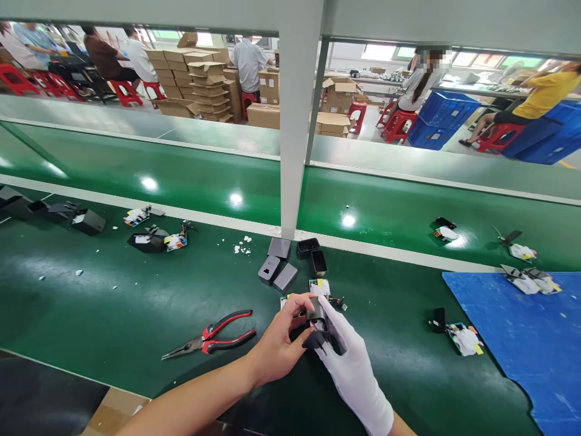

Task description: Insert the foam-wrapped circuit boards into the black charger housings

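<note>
Both my hands meet over a small dark grey box at the near middle of the green bench. My bare left hand grips the box from the left, thumb and fingers around it. My right hand, in a white glove, holds it from the right with one finger laid along its top. A black part sticks out under the box between the two hands. Coloured leaflets lie just beyond the box.
Red-handled long-nose pliers lie left of my hands. Grey box shells and black trays stand by the white post. More leaflet and part sets lie left and right, a blue mat at right. People sit on red stools beyond.
</note>
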Motion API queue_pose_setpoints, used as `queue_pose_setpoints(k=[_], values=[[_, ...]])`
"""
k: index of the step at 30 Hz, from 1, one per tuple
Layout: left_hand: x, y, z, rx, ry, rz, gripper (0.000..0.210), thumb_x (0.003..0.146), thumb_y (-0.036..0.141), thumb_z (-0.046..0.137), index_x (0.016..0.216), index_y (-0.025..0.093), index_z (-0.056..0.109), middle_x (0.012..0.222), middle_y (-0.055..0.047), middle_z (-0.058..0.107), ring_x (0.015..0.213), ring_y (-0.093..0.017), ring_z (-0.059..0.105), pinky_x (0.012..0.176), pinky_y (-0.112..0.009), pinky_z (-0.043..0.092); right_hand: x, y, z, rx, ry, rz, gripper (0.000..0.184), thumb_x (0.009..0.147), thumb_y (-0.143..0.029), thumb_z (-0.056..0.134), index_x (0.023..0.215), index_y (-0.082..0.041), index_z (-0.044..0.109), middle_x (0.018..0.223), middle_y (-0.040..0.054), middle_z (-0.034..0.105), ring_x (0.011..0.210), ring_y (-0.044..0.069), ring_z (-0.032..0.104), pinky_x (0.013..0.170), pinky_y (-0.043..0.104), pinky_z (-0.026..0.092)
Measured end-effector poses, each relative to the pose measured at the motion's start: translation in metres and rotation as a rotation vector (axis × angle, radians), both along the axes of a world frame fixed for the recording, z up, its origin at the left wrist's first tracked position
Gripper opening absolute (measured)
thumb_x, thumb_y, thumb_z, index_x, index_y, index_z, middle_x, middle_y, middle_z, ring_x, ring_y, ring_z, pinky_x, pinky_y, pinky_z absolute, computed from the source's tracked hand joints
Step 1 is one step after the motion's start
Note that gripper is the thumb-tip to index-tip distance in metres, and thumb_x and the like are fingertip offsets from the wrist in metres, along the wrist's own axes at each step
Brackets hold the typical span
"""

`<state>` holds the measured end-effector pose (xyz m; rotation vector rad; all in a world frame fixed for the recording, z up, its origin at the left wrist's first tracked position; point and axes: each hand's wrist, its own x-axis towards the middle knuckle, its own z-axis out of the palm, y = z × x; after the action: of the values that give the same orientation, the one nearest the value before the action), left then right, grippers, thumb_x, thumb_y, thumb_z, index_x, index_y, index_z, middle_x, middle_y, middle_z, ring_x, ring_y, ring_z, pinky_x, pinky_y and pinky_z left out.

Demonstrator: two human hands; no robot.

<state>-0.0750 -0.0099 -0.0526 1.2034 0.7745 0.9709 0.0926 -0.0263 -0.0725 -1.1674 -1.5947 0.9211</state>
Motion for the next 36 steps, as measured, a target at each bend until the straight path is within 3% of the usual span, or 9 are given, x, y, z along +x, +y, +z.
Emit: queue_pose_setpoints(k=[7,10,13,16,20,23,30,33,36], values=[[0.0,0.016,0.007,-0.138,-0.05,0.003,0.049,0.079,0.053,0.074,0.112,0.021,0.056,0.115,-0.01,0.065,0.106,-0.02,0.062,0.087,-0.029,0.052,0.011,0.014,0.024,-0.002,-0.183,0.105,0.063,0.08,-0.025,0.069,0.141,-0.025,0.053,0.129,0.0093,0.066,0.112,0.026,0.066,0.097,0.039,0.055],[0.0,0.019,0.007,-0.232,-0.029,0.001,0.057,0.076,0.064,0.072,0.11,0.019,0.061,0.1,-0.007,0.068,0.086,-0.016,0.063,0.069,-0.023,0.051,0.015,0.012,0.031,0.03,-0.216,0.063,0.069,0.069,-0.022,0.076,0.136,-0.025,0.058,0.11,0.0068,0.069,0.091,0.022,0.067,0.083,0.035,0.059],[0.001,0.018,0.003,-0.262,0.072,0.026,0.063,0.074,0.071,0.066,0.108,0.018,0.066,0.09,-0.004,0.066,0.072,-0.012,0.056,0.057,-0.019,0.045,0.015,0.01,0.033,0.096,-0.156,0.002,0.053,0.074,-0.021,0.071,0.127,-0.027,0.064,0.088,0.001,0.065,0.072,0.016,0.061,0.07,0.028,0.057],[0.002,0.016,-0.004,-0.263,0.106,-0.015,0.069,0.08,0.074,0.057,0.119,0.019,0.066,0.088,-0.004,0.064,0.069,-0.012,0.054,0.06,-0.024,0.05,0.013,0.011,0.033,0.082,-0.096,-0.014,0.041,0.079,-0.021,0.066,0.119,-0.027,0.067,0.079,-0.0018,0.063,0.066,0.013,0.058,0.066,0.026,0.055],[0.0,0.012,-0.005,-0.21,0.09,-0.119,0.077,0.071,0.055,0.078,0.138,0.025,0.053,0.118,-0.009,0.063,0.094,-0.021,0.062,0.076,-0.032,0.056,0.015,0.014,0.033,-0.024,0.01,0.01,0.027,0.086,-0.03,0.064,0.112,-0.024,0.069,0.082,-0.0002,0.065,0.067,0.014,0.061,0.067,0.026,0.056],[-0.002,0.01,0.001,-0.133,0.21,-0.069,0.076,0.067,0.039,0.084,0.135,0.026,0.054,0.129,-0.009,0.058,0.094,-0.019,0.063,0.081,-0.034,0.055,0.016,0.015,0.03,-0.108,0.129,0.034,0.029,0.09,-0.039,0.062,0.112,-0.023,0.069,0.092,0.0036,0.069,0.08,0.017,0.067,0.076,0.029,0.059],[-0.001,0.008,0.013,-0.011,0.435,0.051,0.067,0.064,0.035,0.083,0.124,0.024,0.057,0.114,-0.007,0.064,0.078,-0.015,0.059,0.067,-0.028,0.051,0.014,0.016,0.024,-0.164,0.265,-0.007,0.041,0.09,-0.053,0.063,0.116,-0.022,0.069,0.113,0.0096,0.074,0.101,0.025,0.072,0.087,0.035,0.062],[-0.002,0.009,0.015,0.102,0.506,0.102,0.061,0.064,0.035,0.082,0.12,0.024,0.059,0.11,-0.005,0.066,0.086,-0.019,0.062,0.07,-0.03,0.053,0.014,0.014,0.027,-0.147,0.242,-0.021,0.044,0.089,-0.056,0.062,0.113,-0.021,0.071,0.105,0.0096,0.076,0.089,0.024,0.073,0.076,0.033,0.063],[-0.003,0.011,0.015,0.277,0.537,0.142,0.056,0.066,0.029,0.08,0.118,0.025,0.059,0.113,-0.006,0.065,0.098,-0.022,0.063,0.083,-0.034,0.054,0.015,0.013,0.03,-0.176,0.261,-0.034,0.047,0.091,-0.057,0.058,0.114,-0.019,0.071,0.07,0.0028,0.071,0.056,0.016,0.064,0.057,0.029,0.059]])
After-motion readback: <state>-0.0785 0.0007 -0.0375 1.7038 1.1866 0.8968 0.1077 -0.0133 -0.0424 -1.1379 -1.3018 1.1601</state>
